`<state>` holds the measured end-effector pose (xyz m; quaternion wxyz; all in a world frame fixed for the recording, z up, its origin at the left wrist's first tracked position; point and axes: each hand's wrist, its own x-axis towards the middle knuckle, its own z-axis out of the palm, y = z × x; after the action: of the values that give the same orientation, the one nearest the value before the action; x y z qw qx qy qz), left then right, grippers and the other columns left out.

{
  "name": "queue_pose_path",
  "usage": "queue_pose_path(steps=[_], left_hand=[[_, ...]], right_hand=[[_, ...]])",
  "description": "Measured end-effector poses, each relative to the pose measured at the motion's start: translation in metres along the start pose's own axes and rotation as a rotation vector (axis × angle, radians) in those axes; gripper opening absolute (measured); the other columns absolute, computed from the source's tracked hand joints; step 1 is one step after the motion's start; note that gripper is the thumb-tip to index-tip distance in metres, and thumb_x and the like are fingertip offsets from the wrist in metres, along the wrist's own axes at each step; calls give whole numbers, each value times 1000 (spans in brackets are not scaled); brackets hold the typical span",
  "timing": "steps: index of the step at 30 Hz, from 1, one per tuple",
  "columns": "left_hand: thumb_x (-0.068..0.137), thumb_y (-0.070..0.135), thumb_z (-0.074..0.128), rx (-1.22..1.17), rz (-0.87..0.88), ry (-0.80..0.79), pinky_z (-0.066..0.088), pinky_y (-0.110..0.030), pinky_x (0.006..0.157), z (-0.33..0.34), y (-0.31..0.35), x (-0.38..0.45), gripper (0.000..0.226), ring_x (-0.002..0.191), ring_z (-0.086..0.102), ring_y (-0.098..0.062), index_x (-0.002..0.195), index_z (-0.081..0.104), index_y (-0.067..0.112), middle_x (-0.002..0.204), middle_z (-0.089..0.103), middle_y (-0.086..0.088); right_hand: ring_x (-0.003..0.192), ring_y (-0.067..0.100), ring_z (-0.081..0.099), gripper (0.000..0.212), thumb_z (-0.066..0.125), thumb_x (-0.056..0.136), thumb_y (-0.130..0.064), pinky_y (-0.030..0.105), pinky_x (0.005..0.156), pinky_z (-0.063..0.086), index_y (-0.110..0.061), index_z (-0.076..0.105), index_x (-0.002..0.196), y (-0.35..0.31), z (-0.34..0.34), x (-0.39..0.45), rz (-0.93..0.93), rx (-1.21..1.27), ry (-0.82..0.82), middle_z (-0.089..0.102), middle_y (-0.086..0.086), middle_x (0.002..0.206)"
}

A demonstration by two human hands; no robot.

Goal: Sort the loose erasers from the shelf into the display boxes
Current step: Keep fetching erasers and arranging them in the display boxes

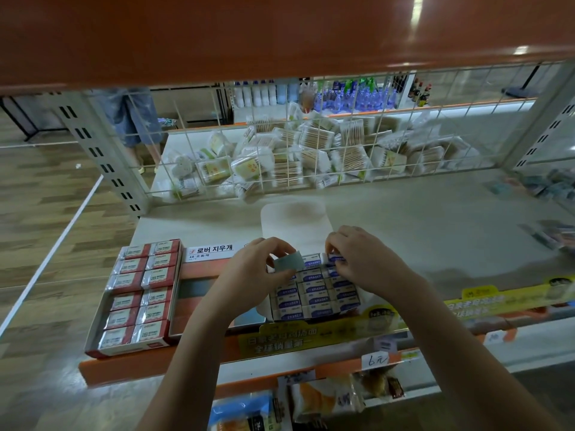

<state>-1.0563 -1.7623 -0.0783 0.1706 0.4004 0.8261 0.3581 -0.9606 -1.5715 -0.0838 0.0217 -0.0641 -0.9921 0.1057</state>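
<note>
A display box of blue-and-white erasers (314,298) stands near the shelf's front edge, its white lid (294,220) folded back. My left hand (255,269) pinches a small grey-green eraser (288,261) above the box's back left corner. At the box's back right, my right hand (362,259) holds a blue-and-white eraser (334,258) at the back row. To the left sits a red display box (141,295) packed with red 2B erasers.
A wire mesh divider (311,144) backs the shelf, with packs of cotton swabs (305,154) piled behind it. Loose items (550,188) lie at the far right. An orange shelf (249,35) hangs overhead. Snack packets (317,399) fill the shelf below.
</note>
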Motion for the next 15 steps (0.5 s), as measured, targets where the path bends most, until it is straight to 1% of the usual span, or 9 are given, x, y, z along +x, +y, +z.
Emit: queue_pose_path(steps=[2, 4, 7, 11, 13, 15], left_hand=[[86, 29, 63, 14, 2, -7, 48, -15, 72, 1, 0, 0, 20, 89, 54, 1, 101, 53, 38, 97, 52, 22], [86, 29, 63, 27, 2, -15, 46, -11, 68, 1, 0, 1, 20, 89, 53, 3, 102, 53, 38, 96, 50, 23], [86, 29, 63, 43, 2, -20, 43, -8, 64, 1, 1, 2, 22, 87, 53, 5, 102, 52, 39, 95, 49, 24], [86, 29, 65, 52, 32, 2, 44, -8, 64, 3, 4, 5, 23, 87, 53, 4, 102, 53, 40, 96, 50, 22], [85, 27, 66, 68, 58, 18, 45, -8, 67, 5, 6, 8, 23, 87, 54, 2, 103, 55, 37, 95, 51, 20], [84, 26, 66, 100, 70, 19, 46, -12, 71, 7, 6, 10, 24, 87, 53, -1, 106, 58, 33, 97, 51, 19]], right_hand=[[95, 15, 47, 14, 51, 86, -9, 21, 79, 40, -14, 53, 99, -2, -1, 2, -3, -21, 0, 51, 1, 98], [95, 16, 47, 14, 50, 85, -6, 24, 80, 44, -13, 51, 97, -5, -1, 3, -10, -35, 1, 51, 1, 97], [95, 16, 46, 14, 50, 85, -6, 25, 80, 45, -14, 50, 97, -5, -3, 4, -27, -41, -13, 50, 1, 96], [92, 12, 42, 16, 52, 84, -10, 19, 77, 35, -15, 51, 99, 0, -7, 5, -49, -16, 8, 43, -5, 92], [91, 10, 37, 17, 53, 84, -11, 16, 77, 30, -16, 52, 99, 4, -9, 4, -59, -35, 44, 41, -6, 91], [93, 10, 38, 17, 53, 83, -10, 15, 76, 27, -16, 53, 98, 6, -9, 4, -66, -56, 55, 41, -7, 91]])
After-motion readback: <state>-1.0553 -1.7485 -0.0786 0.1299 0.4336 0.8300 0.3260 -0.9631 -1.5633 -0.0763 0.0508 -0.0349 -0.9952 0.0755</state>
